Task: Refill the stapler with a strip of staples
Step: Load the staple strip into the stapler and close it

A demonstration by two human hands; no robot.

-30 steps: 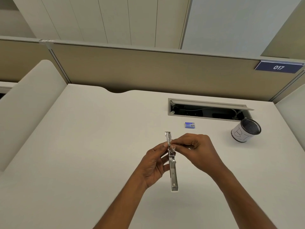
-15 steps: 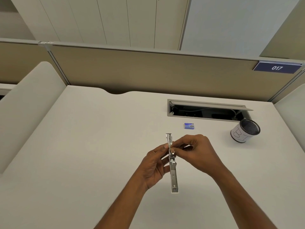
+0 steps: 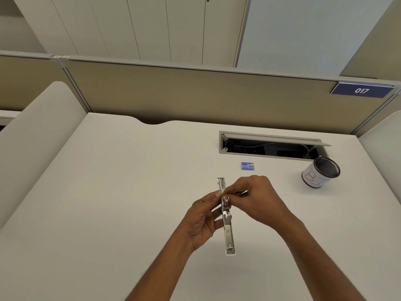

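A silver metal stapler (image 3: 228, 231) is swung fully open, a long strip pointing away from me above the white desk (image 3: 121, 192). My left hand (image 3: 202, 220) grips it at the hinge from the left, thumb up against the rail. My right hand (image 3: 257, 198) comes in from the right, fingers curled, fingertips pinched at the stapler's magazine just beyond the hinge. Whether a staple strip sits between those fingertips is hidden. A small blue staple box (image 3: 248, 165) lies on the desk beyond my hands.
A black mesh pen cup (image 3: 321, 175) with a white paper label stands at the right. An open cable slot (image 3: 271, 146) is cut into the desk behind the box. Beige partition panels (image 3: 195, 94) close the back and sides.
Both hands and the stapler stay almost in place; my right fingertips have shifted slightly at the magazine.
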